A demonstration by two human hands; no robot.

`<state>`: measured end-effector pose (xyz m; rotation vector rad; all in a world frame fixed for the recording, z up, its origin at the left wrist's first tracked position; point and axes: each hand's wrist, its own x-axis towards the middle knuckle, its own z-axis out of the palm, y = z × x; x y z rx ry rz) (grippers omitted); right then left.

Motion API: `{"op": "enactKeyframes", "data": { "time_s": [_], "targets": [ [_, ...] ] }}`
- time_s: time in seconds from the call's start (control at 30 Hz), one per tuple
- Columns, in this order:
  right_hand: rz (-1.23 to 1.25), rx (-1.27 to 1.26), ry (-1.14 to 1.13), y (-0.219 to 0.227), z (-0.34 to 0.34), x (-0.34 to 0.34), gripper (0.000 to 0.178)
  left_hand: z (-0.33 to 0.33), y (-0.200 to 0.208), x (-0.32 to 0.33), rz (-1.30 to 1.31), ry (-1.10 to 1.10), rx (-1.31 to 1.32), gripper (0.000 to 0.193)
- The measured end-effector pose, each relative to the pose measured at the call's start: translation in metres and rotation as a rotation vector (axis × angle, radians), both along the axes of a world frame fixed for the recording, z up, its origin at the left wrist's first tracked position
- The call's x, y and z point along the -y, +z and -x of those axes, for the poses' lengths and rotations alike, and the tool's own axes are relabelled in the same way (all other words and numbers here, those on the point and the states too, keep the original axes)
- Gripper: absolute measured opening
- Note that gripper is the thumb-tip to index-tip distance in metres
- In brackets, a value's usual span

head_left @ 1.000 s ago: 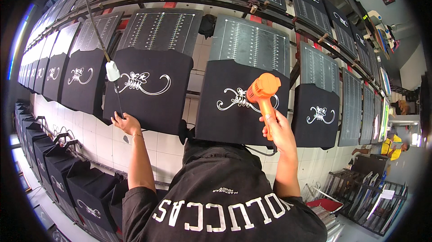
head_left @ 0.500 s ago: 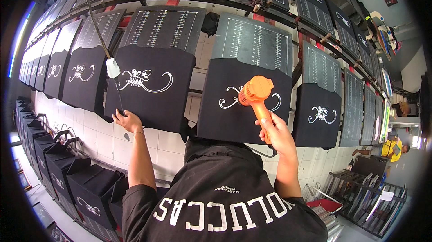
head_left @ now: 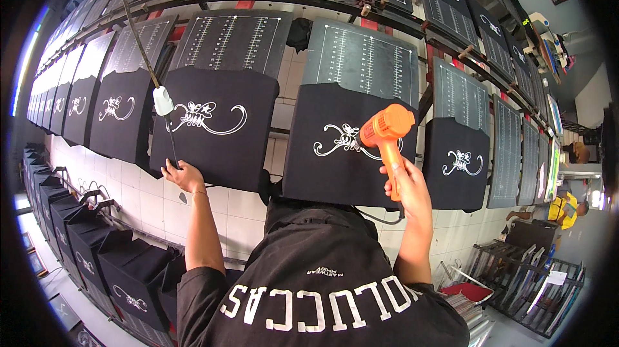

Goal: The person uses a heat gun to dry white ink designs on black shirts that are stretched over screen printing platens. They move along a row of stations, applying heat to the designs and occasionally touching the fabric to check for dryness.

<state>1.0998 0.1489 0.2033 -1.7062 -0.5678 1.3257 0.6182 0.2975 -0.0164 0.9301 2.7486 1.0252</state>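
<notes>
White glare across left-hand boards [head_left: 95,55], strong fisheye curvature, black corners.

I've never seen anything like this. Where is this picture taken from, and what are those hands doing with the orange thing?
There is no robot here: a person works with two bare hands. The picture comes from a wide fisheye camera worn on the head, looking down, so straight edges bend.

The right hand holds an orange blower-like tool by its handle; it partly hides a white design on black fabric. That fabric covers part of a dark board with white markings. The left hand is at the near edge of the neighbouring fabric, by a thin dark cord; whether it grips the cord, I can't tell. Similar boards stand in rows around.
</notes>
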Motion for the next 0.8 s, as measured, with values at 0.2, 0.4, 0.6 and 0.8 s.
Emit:
{"op": "enactKeyframes", "data": {
  "time_s": [0.2,0.4,0.6,0.8],
  "targets": [
    [-0.010,-0.051,0.086,0.003,0.009,-0.016,0.038,-0.002,0.001,0.000,0.010,-0.010,-0.016,0.046],
    [-0.020,-0.072,0.145,0.001,0.027,-0.023,0.039,0.002,-0.002,-0.001,-0.009,-0.042,-0.036,0.047],
    [0.029,-0.029,0.118,0.003,0.042,-0.019,0.038,-0.003,0.017,0.003,0.248,-0.009,-0.111,0.049],
    [0.042,0.079,0.020,0.006,0.057,-0.021,0.040,0.060,-0.012,0.003,0.247,-0.152,-0.357,0.046]
  ]
}}
